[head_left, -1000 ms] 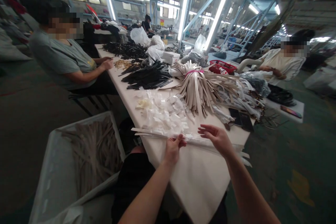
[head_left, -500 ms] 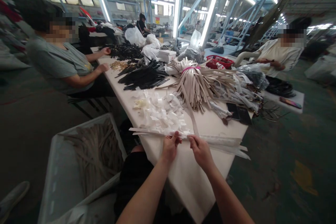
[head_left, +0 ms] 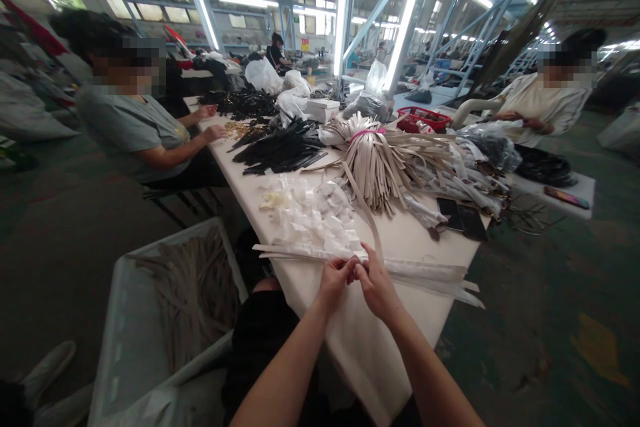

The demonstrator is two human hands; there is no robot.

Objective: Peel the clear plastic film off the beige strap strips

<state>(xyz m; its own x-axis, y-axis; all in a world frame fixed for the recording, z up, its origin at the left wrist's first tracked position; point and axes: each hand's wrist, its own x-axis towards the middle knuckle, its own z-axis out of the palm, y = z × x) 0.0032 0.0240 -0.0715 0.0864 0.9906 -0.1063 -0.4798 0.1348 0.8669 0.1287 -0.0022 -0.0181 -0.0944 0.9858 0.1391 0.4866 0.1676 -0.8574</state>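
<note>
My left hand and my right hand meet over the near part of the pale table. Fingers of both are closed on the bundle of long pale strips or on something small at its middle; the fingertips hide what exactly. The strips lie crosswise, sticking out left and right of my hands. One beige strap runs from behind my hands up to a big beige strap bundle tied with a pink band. Just beyond my left hand is a heap of white translucent pieces.
A bin of brown-grey straps stands at the lower left. Black strips, a red basket and dark phone-like objects lie on the table. One person sits at the left, another at the right.
My hands have come together; they were slightly apart along the strips before. The camera view has shifted a little, so the whole scene sits slightly further right.
</note>
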